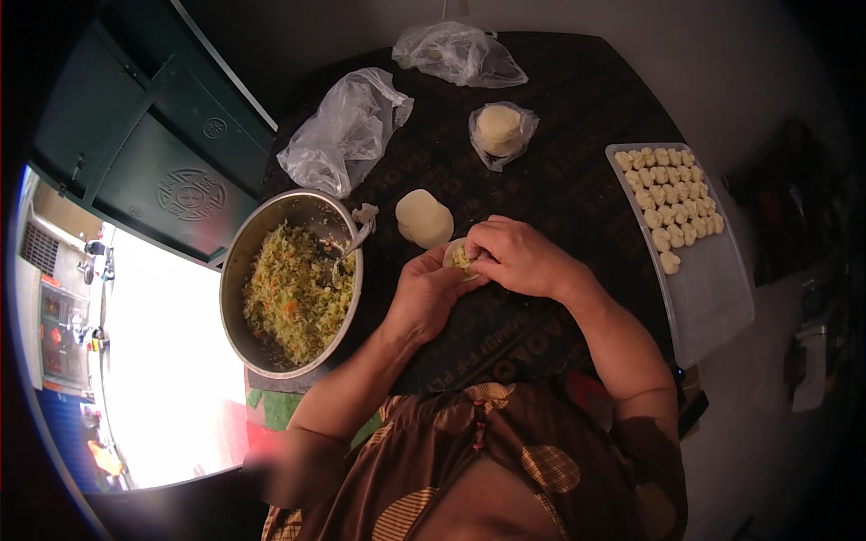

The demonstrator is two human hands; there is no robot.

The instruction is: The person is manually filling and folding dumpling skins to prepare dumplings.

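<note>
we see dull brown capital lettering [492,338] running aslant in rows across the dark tabletop [577,108], and on the green metal door [149,135] a large round emblem [192,194] and a smaller emblem [215,128], too unclear to read.

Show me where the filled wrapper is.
In the head view, the filled wrapper is held centrally between left hand and right hand, right of the loose wrapper stack.
</note>
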